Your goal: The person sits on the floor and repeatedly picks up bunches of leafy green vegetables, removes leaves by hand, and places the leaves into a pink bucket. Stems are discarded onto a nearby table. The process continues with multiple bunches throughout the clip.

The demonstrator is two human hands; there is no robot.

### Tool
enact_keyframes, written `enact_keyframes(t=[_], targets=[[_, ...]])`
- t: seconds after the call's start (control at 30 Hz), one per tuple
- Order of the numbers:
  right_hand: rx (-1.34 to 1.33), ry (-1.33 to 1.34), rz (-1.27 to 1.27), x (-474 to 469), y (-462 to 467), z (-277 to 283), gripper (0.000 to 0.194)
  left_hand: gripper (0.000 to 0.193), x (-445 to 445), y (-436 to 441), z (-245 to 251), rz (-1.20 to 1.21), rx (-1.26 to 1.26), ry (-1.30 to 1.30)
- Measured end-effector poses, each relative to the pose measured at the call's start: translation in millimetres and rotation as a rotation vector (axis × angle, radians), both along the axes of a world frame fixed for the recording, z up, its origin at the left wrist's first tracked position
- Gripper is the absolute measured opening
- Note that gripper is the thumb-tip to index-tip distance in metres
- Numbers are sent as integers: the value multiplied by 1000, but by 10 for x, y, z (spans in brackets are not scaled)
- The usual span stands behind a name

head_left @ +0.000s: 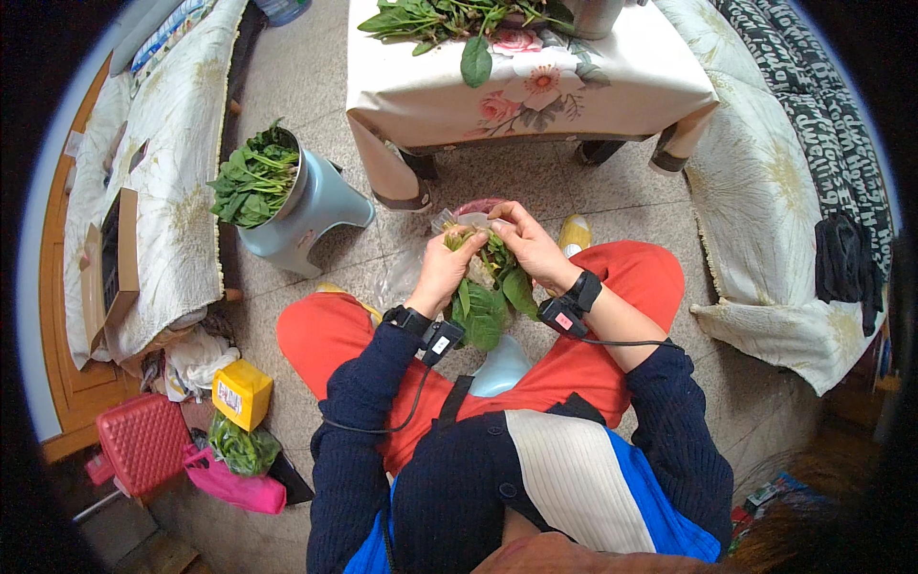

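Note:
Between my knees, I hold a small bunch of leafy greens [479, 317], likely spinach, in both hands. My left hand [442, 267] grips it by the stems on the left. The fingers of my right hand [534, 245] pinch stems from the other side, thumb and fingertips close to my left thumb. Broad leaves droop toward my lap. Below and beyond the hands, a reddish basin [482, 206] shows only in part, with a clear plastic bag [401, 276] beside it. What lies inside the basin is mostly hidden.
At front left, a light blue stool [287, 233] carries a metal bowl [297, 176] heaped with greens. More greens [445, 20] lie on the cloth-covered table [423, 90] ahead. Covered sofas flank me. A yellow box [242, 393], bagged greens [244, 445] and a red quilted case [141, 441] are at left.

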State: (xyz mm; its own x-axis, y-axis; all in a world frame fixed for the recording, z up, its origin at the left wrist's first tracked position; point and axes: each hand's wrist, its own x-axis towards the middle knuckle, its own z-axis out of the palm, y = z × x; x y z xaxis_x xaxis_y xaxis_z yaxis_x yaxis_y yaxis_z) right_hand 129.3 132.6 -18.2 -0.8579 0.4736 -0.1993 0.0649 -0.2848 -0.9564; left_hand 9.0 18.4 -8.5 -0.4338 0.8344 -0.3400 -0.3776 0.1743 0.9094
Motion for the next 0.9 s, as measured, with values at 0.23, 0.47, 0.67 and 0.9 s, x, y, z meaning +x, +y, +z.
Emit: enact_keyframes(t=[0.23,0.47,0.67,0.9], targets=[[156,-65,216,-17,31,105,21,18,-161,-28,4,-147,-4,206],[25,-151,231,-9,60,122,23,24,-313,-106,7,-367,-84,180],[130,-195,246,-50,18,77,28,27,-306,-145,-98,-421,-128,496],[816,-223,204,-67,-27,-11,27,28,-265,-169,-58,-467,-144,695]])
